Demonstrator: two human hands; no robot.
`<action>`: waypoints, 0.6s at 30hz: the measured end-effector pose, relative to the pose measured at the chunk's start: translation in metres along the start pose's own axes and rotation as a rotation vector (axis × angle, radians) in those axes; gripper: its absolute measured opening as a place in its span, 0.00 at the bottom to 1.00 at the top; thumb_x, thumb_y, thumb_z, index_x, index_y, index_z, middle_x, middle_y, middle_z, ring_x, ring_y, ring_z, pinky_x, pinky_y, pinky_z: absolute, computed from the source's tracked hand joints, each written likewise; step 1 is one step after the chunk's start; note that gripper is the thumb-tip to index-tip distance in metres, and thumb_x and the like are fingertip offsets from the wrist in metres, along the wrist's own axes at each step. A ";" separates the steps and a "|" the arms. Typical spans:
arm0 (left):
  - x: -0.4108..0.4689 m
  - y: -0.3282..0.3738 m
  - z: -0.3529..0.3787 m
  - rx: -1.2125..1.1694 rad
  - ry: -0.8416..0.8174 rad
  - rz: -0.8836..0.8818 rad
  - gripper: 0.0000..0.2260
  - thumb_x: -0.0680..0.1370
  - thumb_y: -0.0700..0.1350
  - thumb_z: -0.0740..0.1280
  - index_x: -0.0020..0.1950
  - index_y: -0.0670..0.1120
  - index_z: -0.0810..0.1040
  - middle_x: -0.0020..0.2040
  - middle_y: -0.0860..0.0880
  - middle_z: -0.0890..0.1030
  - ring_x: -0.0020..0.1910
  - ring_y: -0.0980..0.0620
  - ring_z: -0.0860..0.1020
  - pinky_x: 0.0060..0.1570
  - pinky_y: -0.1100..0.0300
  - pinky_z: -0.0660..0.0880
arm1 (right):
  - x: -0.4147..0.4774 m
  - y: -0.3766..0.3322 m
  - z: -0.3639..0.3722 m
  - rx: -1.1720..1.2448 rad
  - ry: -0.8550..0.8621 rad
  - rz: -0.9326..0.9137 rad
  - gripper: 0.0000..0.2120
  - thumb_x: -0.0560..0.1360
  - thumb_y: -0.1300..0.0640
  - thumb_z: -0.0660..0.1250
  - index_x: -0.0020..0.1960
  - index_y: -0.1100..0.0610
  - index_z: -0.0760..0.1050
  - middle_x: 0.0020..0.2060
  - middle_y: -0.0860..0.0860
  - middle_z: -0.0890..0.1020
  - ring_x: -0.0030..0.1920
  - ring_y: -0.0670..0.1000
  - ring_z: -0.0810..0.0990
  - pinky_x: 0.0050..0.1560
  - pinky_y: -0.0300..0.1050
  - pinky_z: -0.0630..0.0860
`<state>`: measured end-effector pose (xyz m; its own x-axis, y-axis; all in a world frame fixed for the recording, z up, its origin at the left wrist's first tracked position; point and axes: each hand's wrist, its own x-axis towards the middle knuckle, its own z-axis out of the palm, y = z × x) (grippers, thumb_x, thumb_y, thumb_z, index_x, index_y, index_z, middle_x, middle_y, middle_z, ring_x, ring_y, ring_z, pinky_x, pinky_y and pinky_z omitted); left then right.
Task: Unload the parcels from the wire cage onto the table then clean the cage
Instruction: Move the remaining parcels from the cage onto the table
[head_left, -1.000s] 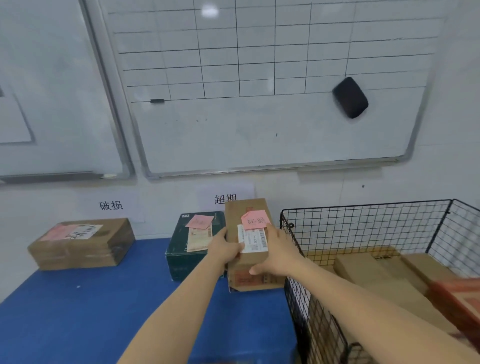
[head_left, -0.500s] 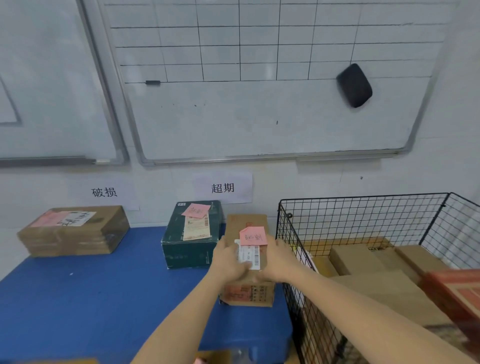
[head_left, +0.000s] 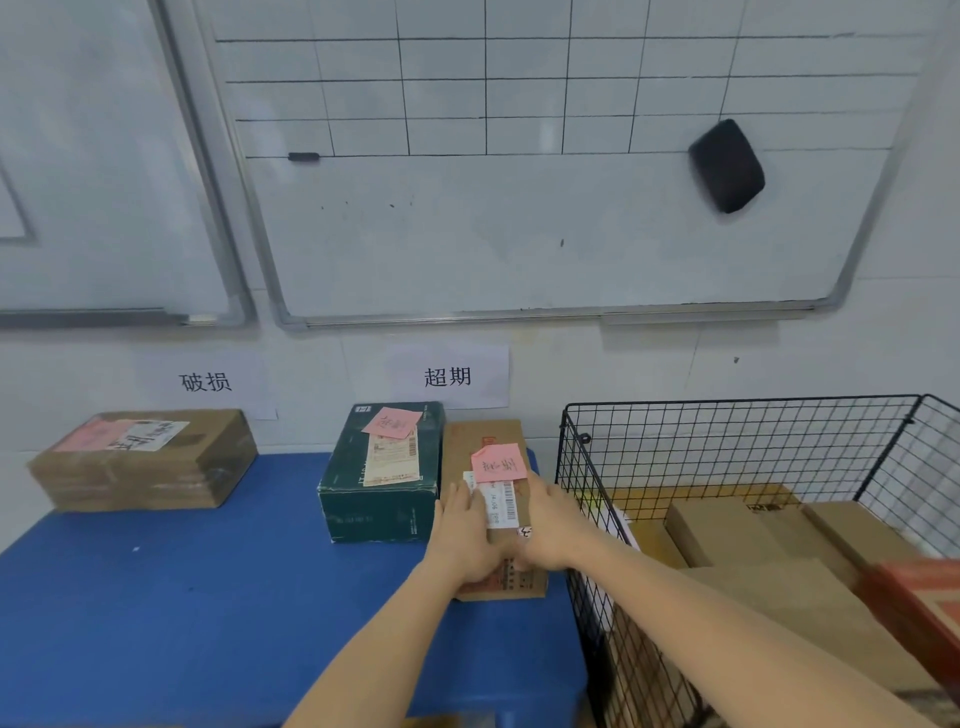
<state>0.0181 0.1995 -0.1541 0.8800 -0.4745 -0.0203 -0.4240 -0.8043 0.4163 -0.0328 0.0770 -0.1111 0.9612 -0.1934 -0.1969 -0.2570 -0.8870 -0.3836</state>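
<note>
I have both hands on the brown parcel (head_left: 483, 441), which lies flat on the blue table (head_left: 156, 597) with a pink note (head_left: 498, 462) on top. My left hand (head_left: 462, 540) rests on its near left part, fingers straight and pointing to 12 o'clock. My right hand (head_left: 550, 525) lies along its right edge, fingers likewise stretched out, gripping nothing. A green box (head_left: 379, 483) stands just beside the parcel at its 9 o'clock. At its 3 o'clock the wire cage (head_left: 727, 447) holds more cardboard parcels (head_left: 727, 525). Another brown box (head_left: 140, 462) sits farther off at 9 o'clock.
</note>
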 end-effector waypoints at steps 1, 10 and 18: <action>0.003 -0.001 0.001 0.001 0.022 0.008 0.38 0.73 0.64 0.62 0.75 0.41 0.59 0.74 0.44 0.59 0.74 0.44 0.54 0.74 0.46 0.50 | 0.003 0.001 0.001 0.000 0.006 0.015 0.53 0.65 0.53 0.76 0.78 0.53 0.44 0.67 0.57 0.66 0.68 0.58 0.65 0.67 0.54 0.67; 0.025 -0.008 0.000 0.070 0.038 0.033 0.37 0.78 0.62 0.58 0.77 0.40 0.51 0.78 0.44 0.49 0.77 0.46 0.45 0.75 0.50 0.43 | 0.048 0.004 0.017 0.026 -0.034 0.082 0.42 0.74 0.62 0.67 0.78 0.54 0.44 0.68 0.60 0.63 0.67 0.60 0.68 0.65 0.51 0.71; 0.039 -0.009 -0.004 0.135 -0.041 0.022 0.35 0.81 0.57 0.53 0.77 0.37 0.43 0.78 0.41 0.43 0.77 0.44 0.40 0.74 0.51 0.39 | 0.070 -0.003 0.023 -0.007 -0.106 0.123 0.40 0.76 0.66 0.64 0.77 0.64 0.41 0.75 0.63 0.49 0.68 0.59 0.68 0.65 0.47 0.71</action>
<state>0.0571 0.1896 -0.1547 0.8618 -0.5046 -0.0510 -0.4706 -0.8331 0.2907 0.0327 0.0756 -0.1446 0.9064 -0.2555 -0.3365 -0.3711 -0.8622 -0.3449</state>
